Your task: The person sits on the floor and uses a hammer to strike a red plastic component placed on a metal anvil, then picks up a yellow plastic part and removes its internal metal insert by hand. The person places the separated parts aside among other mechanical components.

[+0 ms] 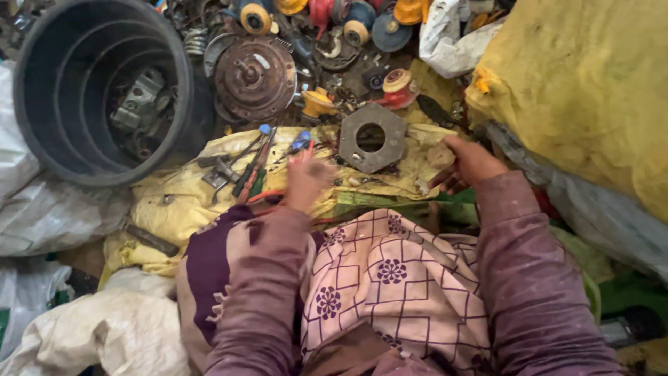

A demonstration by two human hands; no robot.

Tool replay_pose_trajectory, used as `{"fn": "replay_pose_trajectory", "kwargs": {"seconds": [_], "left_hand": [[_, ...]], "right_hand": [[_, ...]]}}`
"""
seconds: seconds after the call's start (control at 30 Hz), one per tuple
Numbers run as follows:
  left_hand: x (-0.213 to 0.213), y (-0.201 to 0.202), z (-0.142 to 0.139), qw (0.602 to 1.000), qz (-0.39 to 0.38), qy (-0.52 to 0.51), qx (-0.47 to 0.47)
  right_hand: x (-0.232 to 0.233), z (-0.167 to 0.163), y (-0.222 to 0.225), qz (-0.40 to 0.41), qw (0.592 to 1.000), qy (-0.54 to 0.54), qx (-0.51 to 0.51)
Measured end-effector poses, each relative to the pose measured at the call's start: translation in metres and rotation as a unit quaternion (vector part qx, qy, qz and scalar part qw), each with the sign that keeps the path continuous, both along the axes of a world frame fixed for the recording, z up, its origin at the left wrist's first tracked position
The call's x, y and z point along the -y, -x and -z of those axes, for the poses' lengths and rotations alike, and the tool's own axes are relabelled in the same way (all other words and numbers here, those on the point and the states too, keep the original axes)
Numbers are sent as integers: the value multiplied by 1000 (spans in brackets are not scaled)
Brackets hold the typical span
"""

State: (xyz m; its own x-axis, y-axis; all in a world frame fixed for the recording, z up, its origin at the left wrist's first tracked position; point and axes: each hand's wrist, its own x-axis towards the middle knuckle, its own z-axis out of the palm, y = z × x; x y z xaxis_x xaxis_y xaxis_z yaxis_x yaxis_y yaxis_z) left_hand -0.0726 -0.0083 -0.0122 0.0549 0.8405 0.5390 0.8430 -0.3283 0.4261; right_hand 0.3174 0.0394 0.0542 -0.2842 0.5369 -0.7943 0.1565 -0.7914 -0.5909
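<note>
Nearest, a pink cloth (390,278) with a dark flower-and-grid print lies over the person's lap, with mauve sleeves running forward on either side. The left hand (306,177) is blurred, so I cannot tell whether its fingers are loose or curled; it hovers over a dirty yellow sheet (174,202) spread on the floor, just beside a cluster of screwdrivers (254,163) and other small tools lying there. The right hand (470,163) rests at the sheet's right edge, its fingers closed on what looks like a small pale scrap or part. Between the two hands, a little farther out, a grey octagonal metal plate (372,138) with a round central hole lies flat on the sheet. Beyond it sits a rusty round motor housing (255,76), with orange and red capped parts scattered near it. To the far left stands a large black plastic tub (42,97) holding metal pieces, and a big yellow sack (584,83) fills the right side.
</note>
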Motion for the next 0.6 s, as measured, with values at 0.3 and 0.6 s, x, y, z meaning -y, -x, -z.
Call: {"fn": "replay_pose_trajectory", "kwargs": {"seconds": [0.3, 0.6], "left_hand": [[21, -82, 44, 943, 23, 245, 227], [16, -106, -3, 927, 256, 265, 66]], "right_hand": [[5, -16, 12, 35, 997, -13, 66], [7, -24, 0, 32, 998, -29, 53]]}}
